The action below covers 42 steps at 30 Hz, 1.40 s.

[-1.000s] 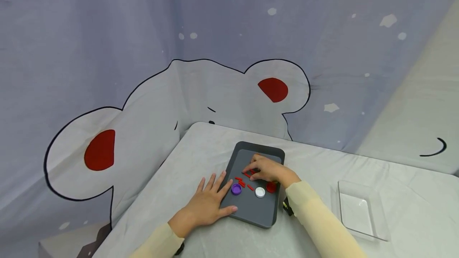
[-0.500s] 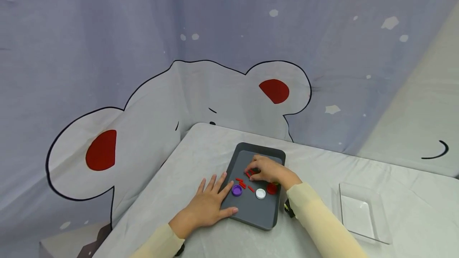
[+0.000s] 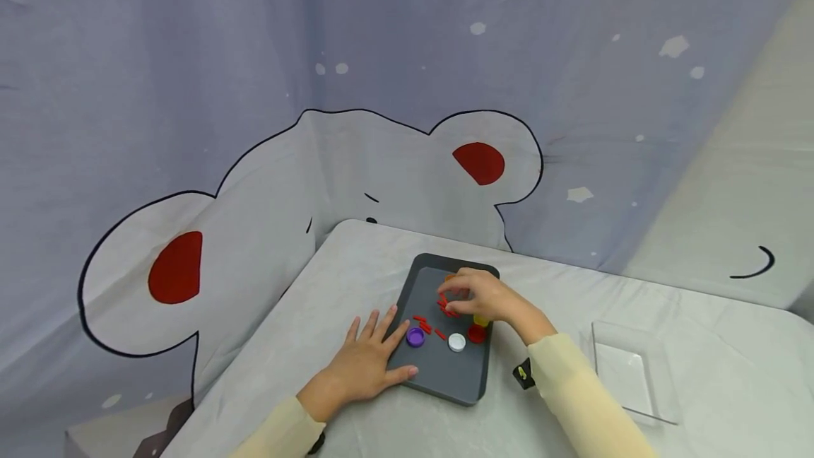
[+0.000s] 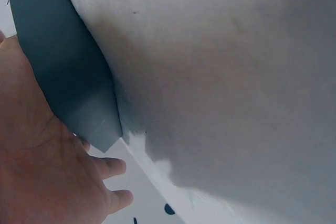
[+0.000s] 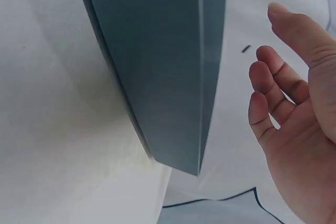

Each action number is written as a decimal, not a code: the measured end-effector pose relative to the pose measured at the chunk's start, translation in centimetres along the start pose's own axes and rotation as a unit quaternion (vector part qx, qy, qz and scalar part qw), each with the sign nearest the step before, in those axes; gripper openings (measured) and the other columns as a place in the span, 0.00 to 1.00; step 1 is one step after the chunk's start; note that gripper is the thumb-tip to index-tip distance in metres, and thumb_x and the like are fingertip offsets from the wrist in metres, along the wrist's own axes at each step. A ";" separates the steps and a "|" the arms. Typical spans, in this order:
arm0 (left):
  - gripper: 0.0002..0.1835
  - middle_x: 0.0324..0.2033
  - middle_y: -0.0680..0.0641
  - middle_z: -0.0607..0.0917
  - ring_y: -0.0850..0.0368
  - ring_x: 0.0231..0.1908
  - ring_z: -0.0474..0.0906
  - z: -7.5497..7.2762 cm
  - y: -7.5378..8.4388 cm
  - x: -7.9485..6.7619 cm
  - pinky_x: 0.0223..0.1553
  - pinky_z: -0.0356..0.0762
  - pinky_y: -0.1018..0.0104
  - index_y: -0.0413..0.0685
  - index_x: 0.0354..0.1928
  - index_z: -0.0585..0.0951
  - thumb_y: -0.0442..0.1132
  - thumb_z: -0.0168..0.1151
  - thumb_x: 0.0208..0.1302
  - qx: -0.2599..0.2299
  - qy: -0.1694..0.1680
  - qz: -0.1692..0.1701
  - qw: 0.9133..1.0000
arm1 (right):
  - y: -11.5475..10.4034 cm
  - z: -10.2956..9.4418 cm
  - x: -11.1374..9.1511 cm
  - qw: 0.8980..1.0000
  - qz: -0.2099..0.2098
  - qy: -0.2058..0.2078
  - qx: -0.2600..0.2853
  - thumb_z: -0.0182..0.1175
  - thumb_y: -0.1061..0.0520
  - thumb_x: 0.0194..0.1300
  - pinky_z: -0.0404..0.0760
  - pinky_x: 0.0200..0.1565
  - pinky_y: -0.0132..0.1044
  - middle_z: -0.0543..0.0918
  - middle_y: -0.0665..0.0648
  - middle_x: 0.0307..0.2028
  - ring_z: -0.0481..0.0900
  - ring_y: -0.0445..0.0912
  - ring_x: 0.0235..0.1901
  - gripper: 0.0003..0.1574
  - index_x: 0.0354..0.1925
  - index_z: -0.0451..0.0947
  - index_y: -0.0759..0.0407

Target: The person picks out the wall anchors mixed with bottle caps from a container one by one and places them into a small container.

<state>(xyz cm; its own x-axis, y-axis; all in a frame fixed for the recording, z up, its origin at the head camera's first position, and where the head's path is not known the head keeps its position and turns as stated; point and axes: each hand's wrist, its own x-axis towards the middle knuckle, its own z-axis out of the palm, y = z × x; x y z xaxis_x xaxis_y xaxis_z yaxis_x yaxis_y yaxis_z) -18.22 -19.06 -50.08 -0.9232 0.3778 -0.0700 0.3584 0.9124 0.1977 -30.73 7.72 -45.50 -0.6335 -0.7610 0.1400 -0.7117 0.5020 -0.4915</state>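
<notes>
A dark grey tray (image 3: 445, 380) lies on the table. My left hand (image 3: 362, 366) rests spread along its left side, fingers on the rim; the left wrist view shows the palm (image 4: 42, 145) against the tray wall. My right hand (image 3: 486, 295) hovers over the tray's right part, thumb and fingers apart. In the right wrist view its fingers (image 5: 268, 77) are loosely bent, holding nothing visible. Beneath it is a cluster of small red sticks (image 3: 444, 304); several more red sticks (image 3: 424, 327) lie to the left. Near them are round caps: purple (image 3: 415, 336), white (image 3: 456, 342), red (image 3: 476, 333).
A yellow piece (image 3: 480, 320) sits beside the red cap, and an orange piece (image 3: 450, 276) shows behind the right hand. A clear plastic box (image 3: 664, 387) stands on the white-covered table to the right. A printed curtain (image 3: 381, 55) hangs behind the table.
My right hand has risen off the red sticks and shifted a little right, its fingers parting. The sticks under it and the yellow piece show more. The left hand has stayed put.
</notes>
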 end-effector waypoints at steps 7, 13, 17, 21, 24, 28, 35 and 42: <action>0.45 0.81 0.44 0.46 0.32 0.77 0.46 -0.1 -0.1 0.1 0.71 0.43 0.29 0.56 0.80 0.58 0.73 0.45 0.69 -0.016 -0.008 -0.002 1.000 | -0.4 -0.9 -2.1 0.997 0.021 0.040 0.061 0.69 0.51 0.66 0.80 0.41 0.36 0.80 0.48 0.38 0.76 0.41 0.38 0.19 0.55 0.85 0.51; 0.46 0.81 0.44 0.46 0.31 0.77 0.46 0.0 -0.1 0.2 0.71 0.43 0.29 0.56 0.80 0.58 0.75 0.45 0.69 -0.021 -0.007 0.001 1.000 | -0.9 -1.3 -4.3 0.995 0.028 0.063 0.077 0.70 0.52 0.65 0.78 0.38 0.33 0.79 0.42 0.34 0.75 0.38 0.35 0.19 0.54 0.85 0.52; 0.46 0.81 0.44 0.46 0.31 0.77 0.47 0.1 0.0 0.2 0.71 0.42 0.29 0.56 0.80 0.58 0.75 0.45 0.68 -0.025 -0.007 0.001 1.000 | -1.2 -1.2 -6.0 0.991 0.034 0.100 0.080 0.71 0.55 0.64 0.79 0.38 0.33 0.80 0.41 0.31 0.75 0.36 0.33 0.18 0.53 0.85 0.53; 0.47 0.81 0.44 0.47 0.31 0.77 0.47 0.2 0.1 0.2 0.71 0.43 0.29 0.56 0.80 0.58 0.75 0.44 0.68 -0.027 -0.006 -0.001 1.000 | -1.4 -0.9 -7.7 0.985 0.056 0.132 0.092 0.71 0.57 0.64 0.78 0.36 0.32 0.79 0.40 0.30 0.75 0.36 0.31 0.18 0.53 0.85 0.54; 0.46 0.81 0.44 0.47 0.31 0.76 0.48 0.2 0.1 0.1 0.71 0.43 0.30 0.56 0.80 0.59 0.75 0.45 0.68 -0.027 -0.002 -0.002 1.000 | -1.5 -0.8 -8.9 0.982 0.073 0.146 0.093 0.71 0.57 0.64 0.77 0.34 0.32 0.79 0.40 0.29 0.74 0.36 0.29 0.17 0.52 0.85 0.55; 0.46 0.81 0.44 0.48 0.31 0.76 0.48 0.2 0.1 0.1 0.71 0.42 0.30 0.56 0.79 0.60 0.73 0.48 0.68 -0.028 0.005 -0.005 1.000 | -1.7 -0.9 -10.3 0.979 0.094 0.164 0.082 0.71 0.58 0.64 0.76 0.33 0.31 0.79 0.40 0.28 0.74 0.35 0.28 0.17 0.51 0.85 0.54; 0.44 0.80 0.43 0.49 0.31 0.76 0.48 0.1 0.1 0.0 0.71 0.42 0.29 0.55 0.79 0.60 0.72 0.49 0.69 -0.024 0.005 -0.004 1.000 | -1.6 -1.9 -12.8 0.973 0.117 0.188 0.061 0.72 0.58 0.63 0.78 0.35 0.31 0.80 0.39 0.28 0.76 0.34 0.30 0.17 0.51 0.86 0.54; 0.44 0.81 0.44 0.48 0.31 0.77 0.47 -0.2 0.3 0.0 0.71 0.42 0.29 0.56 0.79 0.60 0.72 0.48 0.70 -0.030 0.001 -0.008 1.000 | -0.8 -2.9 -16.1 0.965 0.155 0.209 0.042 0.71 0.55 0.64 0.78 0.36 0.31 0.81 0.39 0.31 0.77 0.34 0.31 0.17 0.52 0.85 0.53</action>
<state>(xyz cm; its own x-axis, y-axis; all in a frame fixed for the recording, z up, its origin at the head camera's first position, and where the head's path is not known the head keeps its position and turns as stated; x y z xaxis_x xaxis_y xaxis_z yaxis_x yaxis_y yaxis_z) -18.12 -18.82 -49.83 -0.9290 0.3631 -0.0719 0.3348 0.9071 0.2551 -20.87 20.72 -44.88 -0.8911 -0.3394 0.3012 -0.4531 0.6301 -0.6305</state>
